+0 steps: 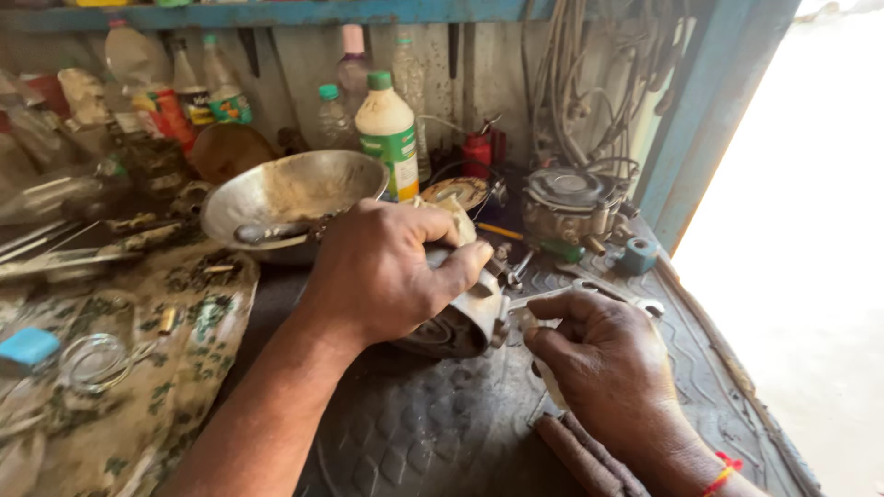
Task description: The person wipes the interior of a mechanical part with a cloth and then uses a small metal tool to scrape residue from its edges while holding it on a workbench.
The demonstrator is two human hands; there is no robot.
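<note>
My left hand (382, 271) is wrapped over a round grey metal engine part (465, 322) and holds it against the black rubber mat (414, 433). My right hand (603, 364), with a red thread at the wrist, pinches a thin metal tool (548, 299) whose tip meets the side of the part. Much of the part is hidden under my left palm.
A dented metal bowl (290, 189) sits behind my left hand. Bottles (389, 133) line the back wall, beside a grey carburettor-like assembly (571, 207) and hanging cables. A flowered cloth (138, 368) with small parts and a glass lid covers the left. A spanner (612, 290) lies at right.
</note>
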